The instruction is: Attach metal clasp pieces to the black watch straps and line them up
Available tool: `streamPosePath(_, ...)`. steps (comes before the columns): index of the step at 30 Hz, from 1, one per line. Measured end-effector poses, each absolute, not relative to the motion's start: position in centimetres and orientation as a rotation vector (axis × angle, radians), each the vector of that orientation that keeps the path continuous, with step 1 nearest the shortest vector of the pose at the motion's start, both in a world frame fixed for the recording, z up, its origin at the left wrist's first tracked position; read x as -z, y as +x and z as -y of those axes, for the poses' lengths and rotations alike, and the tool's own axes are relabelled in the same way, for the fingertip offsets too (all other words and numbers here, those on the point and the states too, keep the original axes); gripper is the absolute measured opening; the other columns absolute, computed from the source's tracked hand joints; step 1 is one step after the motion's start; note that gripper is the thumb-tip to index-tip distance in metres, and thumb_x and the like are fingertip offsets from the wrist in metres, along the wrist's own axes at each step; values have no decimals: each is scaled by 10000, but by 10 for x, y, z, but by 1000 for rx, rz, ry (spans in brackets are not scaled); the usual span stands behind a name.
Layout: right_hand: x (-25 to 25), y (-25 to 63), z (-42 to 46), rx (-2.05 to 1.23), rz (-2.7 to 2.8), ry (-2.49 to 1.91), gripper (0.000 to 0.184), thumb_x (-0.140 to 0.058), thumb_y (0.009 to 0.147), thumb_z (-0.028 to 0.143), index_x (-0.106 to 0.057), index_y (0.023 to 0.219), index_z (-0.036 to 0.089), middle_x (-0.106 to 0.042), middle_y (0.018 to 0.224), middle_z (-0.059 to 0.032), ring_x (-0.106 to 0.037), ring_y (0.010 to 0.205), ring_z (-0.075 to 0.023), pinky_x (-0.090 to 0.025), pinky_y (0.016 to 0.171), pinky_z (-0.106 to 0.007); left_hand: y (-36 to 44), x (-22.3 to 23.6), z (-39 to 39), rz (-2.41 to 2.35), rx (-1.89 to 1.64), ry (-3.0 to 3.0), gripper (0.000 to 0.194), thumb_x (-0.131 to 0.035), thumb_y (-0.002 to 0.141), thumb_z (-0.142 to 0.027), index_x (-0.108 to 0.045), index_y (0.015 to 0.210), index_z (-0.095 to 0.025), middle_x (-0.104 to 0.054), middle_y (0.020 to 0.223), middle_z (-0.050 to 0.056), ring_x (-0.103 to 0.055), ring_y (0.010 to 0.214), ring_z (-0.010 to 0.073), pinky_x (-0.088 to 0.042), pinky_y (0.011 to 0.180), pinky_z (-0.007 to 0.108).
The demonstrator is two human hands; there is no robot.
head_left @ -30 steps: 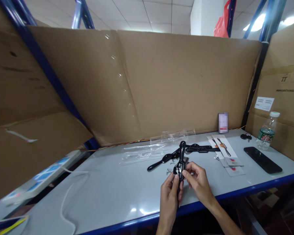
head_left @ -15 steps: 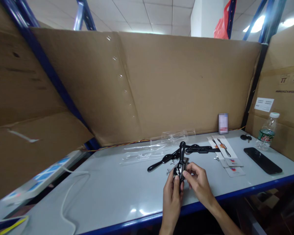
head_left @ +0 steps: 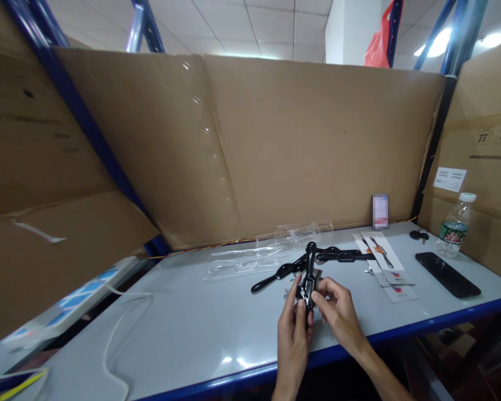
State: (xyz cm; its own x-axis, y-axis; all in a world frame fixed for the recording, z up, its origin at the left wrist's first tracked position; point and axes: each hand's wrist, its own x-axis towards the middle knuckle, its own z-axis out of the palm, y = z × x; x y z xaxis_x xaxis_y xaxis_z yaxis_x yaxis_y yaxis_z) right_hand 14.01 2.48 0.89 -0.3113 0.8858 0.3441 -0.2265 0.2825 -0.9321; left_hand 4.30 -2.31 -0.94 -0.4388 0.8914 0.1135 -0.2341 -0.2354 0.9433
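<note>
- White power strip with blue sockets (head_left: 77, 298): well left of the glossy black long-handled tool (head_left: 311, 259).
- Clear plastic packaging (head_left: 242, 262): behind and left of the tool.
- Similar black handled pieces (head_left: 284, 270): lying just behind the tool.
- Left hand (head_left: 292, 334): fingers grasp the tool's lower part, index finger raised along its left side. Tool stands tilted above the grey tabletop (head_left: 192, 328).
- Right hand (head_left: 340, 312): thumb and fingers grasp the tool's middle.
- White printed cards (head_left: 396, 262), flat black phone (head_left: 447, 274): right of the tool.
</note>
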Motion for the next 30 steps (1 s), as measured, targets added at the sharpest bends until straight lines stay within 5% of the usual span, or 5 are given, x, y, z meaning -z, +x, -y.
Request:
streamPosePath(6,-6,141,-27,-1242,1476,-670,350,-645,877,492,-509,754,195,-487,700,33,-466,521,-91,-371,439,-198,43,7,22,-1251,-1722,909,791,-651,796,-662,-525,1401,-168,-445,550,-74,-324,432,85,-279,375,187)
streamPosePath(13,-5,141,-27,-1232,1483,-688,352,-635,875,502,-510,753,195,-483,705,33,-469,516,-91,-377,445,-200,44,5,21,-1246,-1737,883,577,-715,715,-686,-665,947,-160,-535,651,-27,-422,508,91,-383,446,196)
streamPosePath(21,-6,142,-26,-1246,1488,-674,330,-632,884,472,-519,761,187,-497,714,27,-486,528,-95,-378,458,-204,44,14,20,-1261,-1753,937,534,-648,809,-651,-653,1034,-167,-500,628,-46,-372,485,79,-336,428,185)
streamPosePath(30,-4,142,-26,-1230,1481,-687,325,-632,885,471,-521,768,189,-501,713,31,-452,518,-85,-369,462,-202,44,8,22,-1300,-1713,892,596,-671,736,-711,-612,1005,-183,-477,546,-71,-358,409,76,-264,350,170)
